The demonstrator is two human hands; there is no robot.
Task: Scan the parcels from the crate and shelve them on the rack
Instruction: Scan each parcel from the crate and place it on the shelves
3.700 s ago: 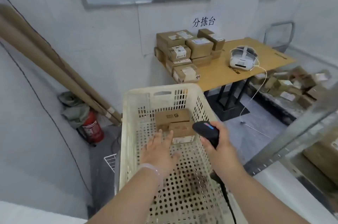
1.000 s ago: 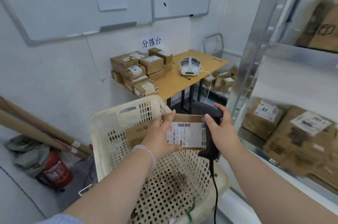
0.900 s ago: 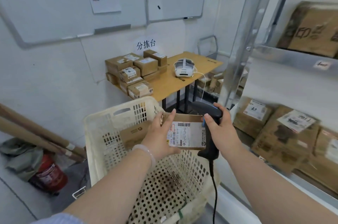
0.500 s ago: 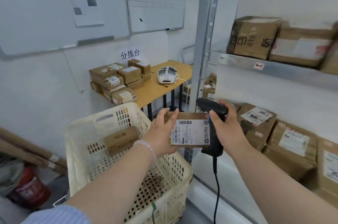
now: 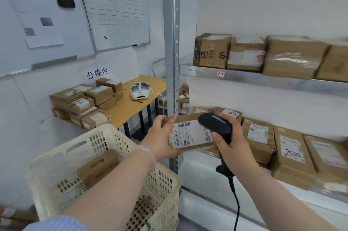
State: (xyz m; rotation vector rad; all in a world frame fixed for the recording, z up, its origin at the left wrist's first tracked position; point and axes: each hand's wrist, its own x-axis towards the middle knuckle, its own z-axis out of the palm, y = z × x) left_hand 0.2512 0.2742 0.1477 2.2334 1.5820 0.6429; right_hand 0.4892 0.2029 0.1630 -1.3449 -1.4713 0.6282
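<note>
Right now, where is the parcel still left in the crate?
In the head view, lower left: the remaining parcel lies inside the crate, beyond the left forearm.

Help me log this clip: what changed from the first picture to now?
The left hand took one parcel out of the crate and lifted it toward the rack, label facing up. The right hand brought the scanner up beside it. One parcel in the crate stayed, and the right hand's grip on the scanner is unchanged.
</note>
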